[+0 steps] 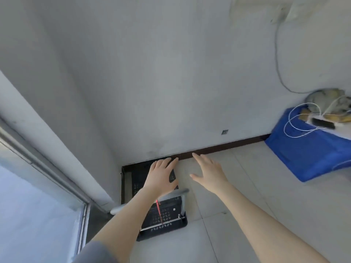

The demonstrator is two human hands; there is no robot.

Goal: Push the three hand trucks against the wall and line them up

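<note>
black hand truck [163, 218] sits in the corner, far edge up at the dark skirting [228, 145] of the wall [171, 92], left side close to the column [62, 139] — bare tile [247, 188] lies open on its right as far as the blue crate [307, 156]. left hand [161, 177] over the deck [135, 184] past the grey handle [182, 191], fingers straight and spread, gripping nothing; right hand [209, 173] splayed above the tile — contact unclear.

Grey short sleeve [95, 252] (plain cloth) on the left arm [129, 215]; left hand [161, 175] and right hand [209, 171] bare.
</note>
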